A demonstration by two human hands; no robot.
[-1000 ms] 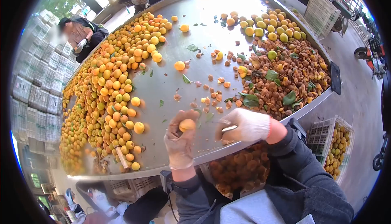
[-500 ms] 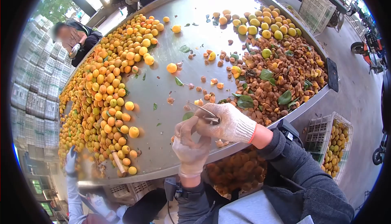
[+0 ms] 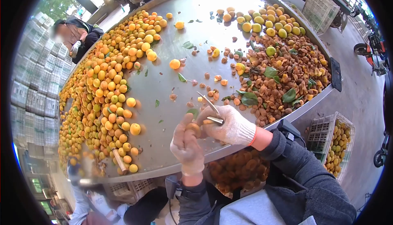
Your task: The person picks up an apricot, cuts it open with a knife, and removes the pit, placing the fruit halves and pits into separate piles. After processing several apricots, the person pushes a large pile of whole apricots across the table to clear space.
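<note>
Apricot (image 3: 193, 129), in the head view, sits in the left hand (image 3: 188, 148), fingers curled around it, over the table (image 3: 163, 102); the right hand (image 3: 232, 126) grips a metal tool (image 3: 209, 102). A loose hold might let it roll and the tool nick the left hand.

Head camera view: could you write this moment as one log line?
left hand: holds fruit; right hand: grips metal tool; hands: close together; table left: orange fruit pile; table right: brown heap

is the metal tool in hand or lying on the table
In the right hand: the metal tool sticks out from its gloved grip.
</note>
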